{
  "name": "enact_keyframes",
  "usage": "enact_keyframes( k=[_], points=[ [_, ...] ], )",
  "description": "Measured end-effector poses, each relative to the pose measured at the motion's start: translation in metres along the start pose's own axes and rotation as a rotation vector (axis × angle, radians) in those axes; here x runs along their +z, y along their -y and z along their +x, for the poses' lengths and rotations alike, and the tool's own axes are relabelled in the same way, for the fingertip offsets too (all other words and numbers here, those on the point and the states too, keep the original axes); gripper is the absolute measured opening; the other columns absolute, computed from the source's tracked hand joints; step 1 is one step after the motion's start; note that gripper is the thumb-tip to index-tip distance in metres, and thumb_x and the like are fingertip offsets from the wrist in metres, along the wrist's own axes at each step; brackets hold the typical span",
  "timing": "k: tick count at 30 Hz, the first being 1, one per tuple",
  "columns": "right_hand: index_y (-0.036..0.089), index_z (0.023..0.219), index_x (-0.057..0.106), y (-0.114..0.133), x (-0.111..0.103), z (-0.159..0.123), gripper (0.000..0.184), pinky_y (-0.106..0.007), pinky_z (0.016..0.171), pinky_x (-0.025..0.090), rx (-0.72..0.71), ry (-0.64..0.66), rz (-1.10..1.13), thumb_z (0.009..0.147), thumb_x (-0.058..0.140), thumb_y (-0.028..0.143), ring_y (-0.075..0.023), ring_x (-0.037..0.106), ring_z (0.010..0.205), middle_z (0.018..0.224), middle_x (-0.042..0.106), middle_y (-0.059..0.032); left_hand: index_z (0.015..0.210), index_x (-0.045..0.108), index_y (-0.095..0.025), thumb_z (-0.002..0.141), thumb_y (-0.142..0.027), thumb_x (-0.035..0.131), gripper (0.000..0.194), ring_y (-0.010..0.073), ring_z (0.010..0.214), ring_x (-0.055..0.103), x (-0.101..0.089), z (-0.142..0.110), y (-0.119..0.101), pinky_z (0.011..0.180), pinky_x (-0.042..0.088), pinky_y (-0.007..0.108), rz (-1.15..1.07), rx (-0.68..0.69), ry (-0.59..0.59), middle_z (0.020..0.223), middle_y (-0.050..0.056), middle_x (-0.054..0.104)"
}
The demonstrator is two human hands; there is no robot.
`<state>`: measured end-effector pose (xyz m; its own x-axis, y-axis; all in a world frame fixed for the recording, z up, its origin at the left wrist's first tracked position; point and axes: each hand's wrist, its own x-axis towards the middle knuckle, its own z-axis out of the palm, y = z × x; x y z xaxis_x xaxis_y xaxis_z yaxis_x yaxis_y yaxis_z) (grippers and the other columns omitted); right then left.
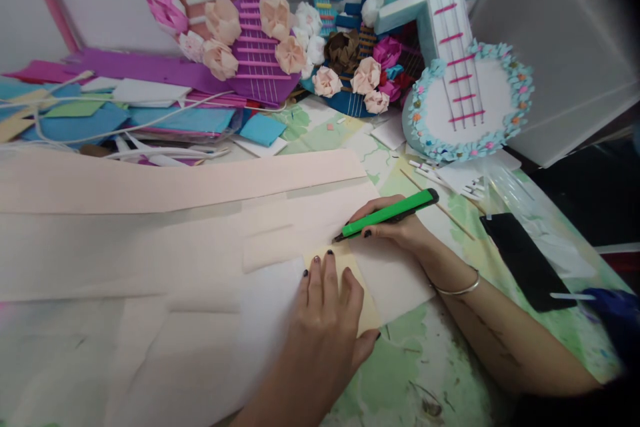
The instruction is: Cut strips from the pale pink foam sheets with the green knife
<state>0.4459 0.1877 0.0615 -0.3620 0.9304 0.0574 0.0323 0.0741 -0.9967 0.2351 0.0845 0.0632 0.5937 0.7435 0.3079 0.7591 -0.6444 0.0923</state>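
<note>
A green utility knife (387,212) lies in the grip of my right hand (395,230), its blade tip pointing left and down onto pale paper. My left hand (325,320) rests flat with fingers spread, pressing on a yellow sheet (370,307) and the edge of a white sheet (267,300). The blade tip sits just beyond my left fingertips, near the top of the yellow sheet. Large cream sheets (125,247) spread beneath and to the left. A long pale pink strip (175,183) crosses behind them.
Decorated paper guitars, one purple (250,27) and one light blue and white (460,93), stand at the back. Coloured foam sheets (175,120) and white cables (65,140) pile at back left. A black phone (527,260) and a thin wooden stick (437,205) lie right.
</note>
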Motion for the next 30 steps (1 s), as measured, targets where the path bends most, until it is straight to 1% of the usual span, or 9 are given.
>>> enact_keyframes(
  k=[10, 14, 17, 23, 28, 30],
  points=[
    [0.017, 0.088, 0.076, 0.0038, 0.0019, 0.0008, 0.022, -0.027, 0.069, 0.058, -0.007, -0.018, 0.006, 0.070, 0.080, 0.028, -0.0183, 0.071, 0.078, 0.085, 0.076, -0.0072, 0.113, 0.064, -0.010, 0.070, -0.059, 0.071, 0.065, 0.0424, 0.115, 0.059, -0.0004, -0.0003, 0.0005, 0.086, 0.056, 0.048, -0.003, -0.006, 0.001, 0.127, 0.029, 0.058],
    [0.017, 0.088, 0.076, 0.0030, 0.0018, 0.0005, 0.022, -0.027, 0.067, 0.058, -0.005, -0.019, 0.012, 0.070, 0.080, 0.028, -0.0183, 0.071, 0.077, 0.085, 0.076, -0.0073, 0.113, 0.064, -0.010, 0.071, -0.058, 0.070, 0.064, 0.0419, 0.115, 0.058, -0.0006, -0.0006, 0.0007, 0.086, 0.056, 0.048, 0.000, -0.007, 0.009, 0.128, 0.028, 0.057],
    [0.017, 0.088, 0.076, 0.0025, 0.0017, 0.0005, 0.020, -0.025, 0.067, 0.058, -0.012, -0.010, 0.013, 0.071, 0.080, 0.026, -0.0174, 0.071, 0.076, 0.085, 0.076, -0.0068, 0.113, 0.064, -0.010, 0.071, -0.059, 0.070, 0.064, 0.0418, 0.115, 0.058, -0.0007, -0.0002, 0.0002, 0.086, 0.056, 0.048, -0.001, -0.006, 0.010, 0.128, 0.028, 0.058],
    [0.017, 0.088, 0.076, 0.0046, 0.0021, 0.0011, 0.021, -0.024, 0.065, 0.059, -0.018, -0.005, -0.022, 0.070, 0.080, 0.027, -0.0171, 0.071, 0.074, 0.084, 0.076, -0.0064, 0.111, 0.065, -0.008, 0.069, -0.057, 0.073, 0.065, 0.0434, 0.113, 0.059, 0.0005, 0.0008, -0.0008, 0.085, 0.056, 0.050, -0.021, -0.007, -0.026, 0.126, 0.030, 0.058],
    [0.016, 0.090, 0.076, 0.0075, 0.0031, 0.0012, 0.022, -0.024, 0.064, 0.058, 0.000, 0.042, -0.040, 0.070, 0.080, 0.025, -0.0177, 0.072, 0.075, 0.086, 0.076, -0.0076, 0.111, 0.065, -0.008, 0.070, -0.056, 0.073, 0.064, 0.0441, 0.114, 0.059, 0.0007, 0.0002, 0.0000, 0.085, 0.056, 0.050, -0.023, -0.008, -0.030, 0.126, 0.031, 0.058],
    [0.016, 0.089, 0.076, 0.0068, 0.0027, 0.0013, 0.022, -0.024, 0.064, 0.058, -0.006, 0.042, -0.042, 0.070, 0.080, 0.024, -0.0173, 0.071, 0.074, 0.085, 0.076, -0.0076, 0.111, 0.065, -0.008, 0.070, -0.056, 0.072, 0.064, 0.0439, 0.114, 0.059, 0.0003, 0.0001, 0.0001, 0.085, 0.056, 0.050, -0.020, -0.004, -0.030, 0.126, 0.031, 0.058]
  ],
)
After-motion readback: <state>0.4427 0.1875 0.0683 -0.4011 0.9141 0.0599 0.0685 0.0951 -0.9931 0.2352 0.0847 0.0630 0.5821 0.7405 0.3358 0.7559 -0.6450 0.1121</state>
